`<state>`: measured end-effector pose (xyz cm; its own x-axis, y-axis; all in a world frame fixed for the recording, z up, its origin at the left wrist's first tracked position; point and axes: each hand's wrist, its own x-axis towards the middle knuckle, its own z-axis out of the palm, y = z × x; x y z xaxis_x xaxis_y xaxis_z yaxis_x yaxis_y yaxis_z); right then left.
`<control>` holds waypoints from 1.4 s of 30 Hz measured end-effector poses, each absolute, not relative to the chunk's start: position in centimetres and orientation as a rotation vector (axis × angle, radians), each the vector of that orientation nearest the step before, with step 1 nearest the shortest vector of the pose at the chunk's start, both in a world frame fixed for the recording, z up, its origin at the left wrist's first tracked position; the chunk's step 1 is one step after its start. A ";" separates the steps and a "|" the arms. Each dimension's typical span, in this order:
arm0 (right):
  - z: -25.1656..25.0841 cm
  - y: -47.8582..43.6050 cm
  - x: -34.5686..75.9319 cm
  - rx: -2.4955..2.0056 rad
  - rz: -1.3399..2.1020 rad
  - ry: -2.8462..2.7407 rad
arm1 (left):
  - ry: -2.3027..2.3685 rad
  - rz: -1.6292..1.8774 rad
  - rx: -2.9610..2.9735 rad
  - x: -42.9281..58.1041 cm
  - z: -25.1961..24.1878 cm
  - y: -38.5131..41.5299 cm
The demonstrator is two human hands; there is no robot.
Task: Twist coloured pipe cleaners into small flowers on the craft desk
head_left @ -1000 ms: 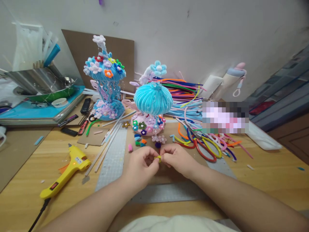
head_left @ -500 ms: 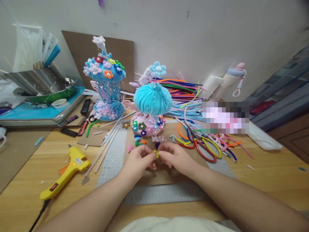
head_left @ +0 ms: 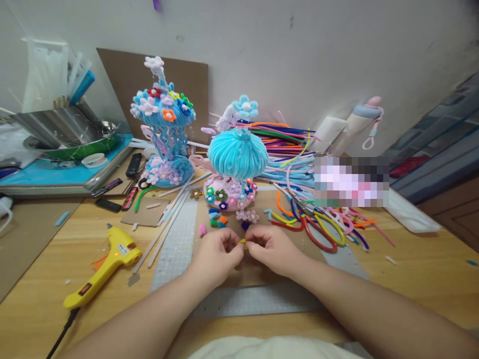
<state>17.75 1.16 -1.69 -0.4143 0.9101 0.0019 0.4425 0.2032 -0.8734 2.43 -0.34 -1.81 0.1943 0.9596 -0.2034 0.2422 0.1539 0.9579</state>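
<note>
L hand point(head_left: 218, 255) & R hand point(head_left: 275, 250) nr ctr of frame, both grips pinched on yellow bit point(head_left: 243, 242) btwn them, blue craft point(head_left: 237, 153) above in pic, glue gun point(head_left: 106, 267) lower L on table point(head_left: 415, 274), scissors point(head_left: 307, 218) R of ctr

On the left of your desk point(head_left: 422, 284), you have a steel pot point(head_left: 52, 125) sitting in a green bowl point(head_left: 80, 149) on a blue-topped stack point(head_left: 26, 175), a small white dish point(head_left: 94, 160) beside it, while a brown cardboard panel point(head_left: 189, 87) stands by the wall point(head_left: 280, 65) and a pink-topped bottle point(head_left: 355, 127) is to your right.
</note>
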 end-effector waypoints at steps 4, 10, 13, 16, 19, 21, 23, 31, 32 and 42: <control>-1.5 0.8 17.8 -1.171 0.961 -2.112 | 1.304 0.757 1.244 2.6 -1.7 -0.6; -1.2 0.6 17.7 -1.240 1.095 -1.942 | 1.183 0.852 1.029 2.6 -1.1 -0.4; -1.2 0.7 17.6 -1.203 1.360 -1.760 | 1.086 0.942 0.895 2.5 -0.8 -0.3; -1.2 0.6 17.5 -1.164 1.366 -1.759 | 1.039 0.927 0.819 2.4 -0.7 -0.3; -1.3 0.6 17.6 -1.166 1.396 -1.754 | 1.053 0.896 0.893 2.4 -0.9 -0.2; -1.3 0.8 17.8 -1.155 1.483 -1.680 | 1.083 0.907 0.967 2.4 -1.0 -0.1; -1.2 0.9 17.9 -1.134 1.570 -1.554 | 1.087 0.921 0.957 2.3 -1.2 0.0; -1.4 0.8 17.6 -1.195 1.417 -1.714 | 1.105 0.934 1.042 2.3 -1.5 0.0; -1.5 0.7 17.6 -1.210 1.403 -1.739 | 1.137 0.941 1.102 2.3 -1.5 -0.1; -1.7 0.9 17.6 -1.142 1.553 -1.596 | 1.178 0.906 1.102 2.2 -1.2 0.0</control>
